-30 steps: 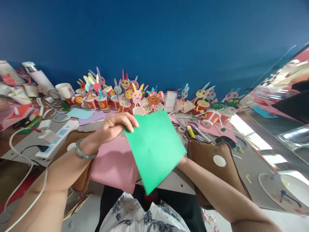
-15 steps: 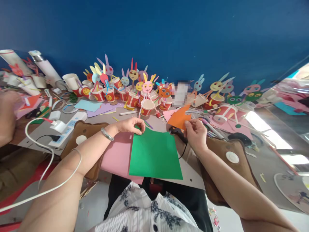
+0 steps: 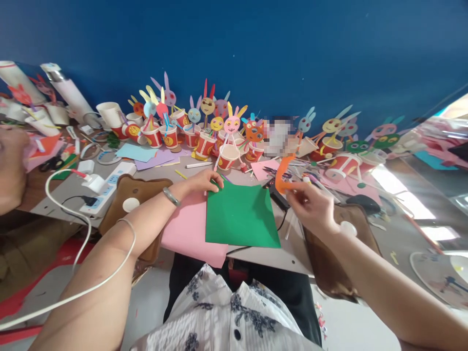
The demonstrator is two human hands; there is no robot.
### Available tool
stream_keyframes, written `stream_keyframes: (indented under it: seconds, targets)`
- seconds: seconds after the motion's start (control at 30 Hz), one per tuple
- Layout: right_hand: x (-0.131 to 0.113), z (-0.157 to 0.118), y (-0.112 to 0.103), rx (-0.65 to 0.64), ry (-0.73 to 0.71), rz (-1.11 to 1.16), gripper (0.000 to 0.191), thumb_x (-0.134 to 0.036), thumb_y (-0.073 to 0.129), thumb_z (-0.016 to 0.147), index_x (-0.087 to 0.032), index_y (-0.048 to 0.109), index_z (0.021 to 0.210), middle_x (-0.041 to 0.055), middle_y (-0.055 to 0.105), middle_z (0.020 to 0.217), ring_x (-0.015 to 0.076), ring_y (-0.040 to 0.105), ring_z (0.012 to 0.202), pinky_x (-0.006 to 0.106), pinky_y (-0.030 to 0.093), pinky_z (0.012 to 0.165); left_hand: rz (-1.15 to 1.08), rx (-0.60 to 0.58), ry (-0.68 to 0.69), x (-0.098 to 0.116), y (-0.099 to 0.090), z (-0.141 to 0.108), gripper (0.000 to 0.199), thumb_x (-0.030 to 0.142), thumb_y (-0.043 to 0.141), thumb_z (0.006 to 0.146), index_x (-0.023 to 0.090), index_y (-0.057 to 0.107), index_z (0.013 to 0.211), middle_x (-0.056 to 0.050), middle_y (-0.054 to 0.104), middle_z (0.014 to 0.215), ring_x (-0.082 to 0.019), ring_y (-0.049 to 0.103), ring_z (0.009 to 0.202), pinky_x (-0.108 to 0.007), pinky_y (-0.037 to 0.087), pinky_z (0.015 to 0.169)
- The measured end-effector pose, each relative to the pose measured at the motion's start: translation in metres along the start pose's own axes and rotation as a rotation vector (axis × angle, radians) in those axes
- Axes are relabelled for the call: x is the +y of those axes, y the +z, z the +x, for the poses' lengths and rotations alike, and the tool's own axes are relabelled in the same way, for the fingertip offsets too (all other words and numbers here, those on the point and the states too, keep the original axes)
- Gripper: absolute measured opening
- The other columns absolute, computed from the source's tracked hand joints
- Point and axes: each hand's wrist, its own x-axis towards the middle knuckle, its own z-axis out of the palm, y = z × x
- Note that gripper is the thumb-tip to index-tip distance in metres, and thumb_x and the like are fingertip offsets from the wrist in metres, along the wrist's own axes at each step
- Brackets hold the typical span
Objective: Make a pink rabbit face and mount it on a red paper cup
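My left hand (image 3: 205, 182) pinches the far left corner of a green sheet of paper (image 3: 241, 217), its thumb and finger closed there. The green sheet covers part of a pink sheet (image 3: 188, 234) whose near end reaches past the table edge. To the right, my right hand (image 3: 312, 202) is closed on a piece of orange paper (image 3: 282, 175), held up above the table beyond the green sheet's right corner. That orange piece is turned so it looks narrow and curved. A black cord and a dark tool (image 3: 277, 197), partly hidden, lie beside the green sheet.
Paper cups with rabbit figures (image 3: 229, 153) line the blue wall. A power strip (image 3: 111, 187) with plugs and a white cable (image 3: 89, 229) is on the left. Brown cushions (image 3: 122, 195) lie under both forearms. Another person's hand (image 3: 10, 165) shows at far left.
My right hand has moved right with the orange paper, which has turned from broad side to narrow. The green sheet has slid away from me, its near edge now farther back.
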Motion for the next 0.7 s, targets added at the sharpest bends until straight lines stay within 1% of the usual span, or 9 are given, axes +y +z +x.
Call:
stream_keyframes:
  seconds: [0.07,0.13,0.17,0.23,0.37,0.47,0.53,0.6,0.7]
  targets:
    - [-0.005,-0.009,0.004,-0.223,-0.225,-0.106,0.017,-0.03,0.055,0.097,-0.025,0.07,0.094,0.0062,0.075,0.09,0.016,0.066,0.07,0.028,0.05,0.061,-0.007,-0.011,-0.012,-0.001,0.002,0.001,0.029,0.011,0.065,0.064,0.011,0.075,0.091,-0.006,0.075,0.096,-0.012,0.064,0.071,-0.023,0.052,0.064]
    - [-0.009,-0.017,0.01,-0.44,-0.443,-0.206,0.023,-0.023,0.048,0.099,-0.024,0.071,0.096,0.0069,0.077,0.099,0.0146,0.065,0.069,0.028,0.048,0.06,-0.015,-0.017,-0.009,-0.003,0.005,0.003,0.029,0.011,0.066,0.063,0.011,0.075,0.091,-0.006,0.075,0.094,-0.012,0.065,0.072,-0.022,0.052,0.064]
    - [-0.011,-0.021,0.014,-0.518,-0.528,-0.258,0.026,-0.02,0.045,0.1,-0.024,0.071,0.099,0.0073,0.076,0.099,0.0139,0.063,0.066,0.028,0.046,0.059,-0.022,-0.01,0.005,-0.004,0.006,0.004,0.029,0.012,0.066,0.064,0.011,0.075,0.091,-0.006,0.075,0.093,-0.013,0.065,0.073,-0.022,0.051,0.064]
    - [-0.015,-0.027,0.022,-0.58,-0.612,-0.328,0.028,-0.015,0.043,0.1,-0.023,0.07,0.102,0.0079,0.074,0.096,0.0136,0.06,0.064,0.028,0.043,0.058,-0.039,0.008,0.037,-0.005,0.008,0.004,0.027,0.014,0.067,0.065,0.011,0.076,0.09,-0.005,0.075,0.091,-0.013,0.065,0.075,-0.022,0.051,0.065]
    - [-0.017,-0.031,0.03,-0.556,-0.738,-0.43,0.028,-0.011,0.042,0.1,-0.02,0.068,0.103,0.008,0.072,0.096,0.0143,0.059,0.066,0.028,0.042,0.059,-0.067,0.038,0.058,-0.006,0.007,0.003,0.024,0.017,0.067,0.067,0.012,0.075,0.089,-0.005,0.073,0.088,-0.012,0.063,0.073,-0.021,0.048,0.063]
    - [-0.011,-0.024,0.022,-0.449,-0.787,-0.551,0.027,-0.011,0.043,0.101,-0.019,0.068,0.103,0.0067,0.074,0.097,0.0144,0.059,0.068,0.029,0.04,0.062,-0.082,0.043,0.059,-0.005,0.004,0.003,0.024,0.015,0.067,0.066,0.012,0.075,0.088,-0.004,0.073,0.085,-0.012,0.063,0.071,-0.021,0.048,0.062]
    - [-0.001,-0.012,0.013,-0.338,-0.727,-0.66,0.024,-0.013,0.047,0.101,-0.02,0.069,0.103,0.0056,0.074,0.098,0.0144,0.058,0.069,0.029,0.039,0.064,-0.098,0.039,0.056,-0.006,0.003,0.004,0.023,0.013,0.067,0.064,0.012,0.074,0.086,-0.003,0.072,0.083,-0.012,0.063,0.071,-0.021,0.048,0.063]
    - [0.01,0.003,0.005,-0.251,-0.586,-0.77,0.021,-0.016,0.049,0.102,-0.02,0.07,0.099,0.0049,0.074,0.094,0.0145,0.056,0.068,0.03,0.035,0.063,-0.115,0.031,0.055,-0.009,0.003,0.006,0.023,0.011,0.067,0.062,0.012,0.074,0.084,-0.003,0.072,0.08,-0.012,0.063,0.07,-0.021,0.048,0.063]
    - [0.027,0.026,0.001,-0.231,-0.406,-0.834,0.028,-0.019,0.046,0.103,-0.018,0.07,0.087,0.0066,0.072,0.085,0.0147,0.053,0.065,0.031,0.027,0.059,-0.14,0.019,0.059,-0.013,0.004,0.011,0.02,0.009,0.066,0.061,0.012,0.074,0.08,-0.002,0.072,0.077,-0.012,0.063,0.069,-0.021,0.048,0.065]
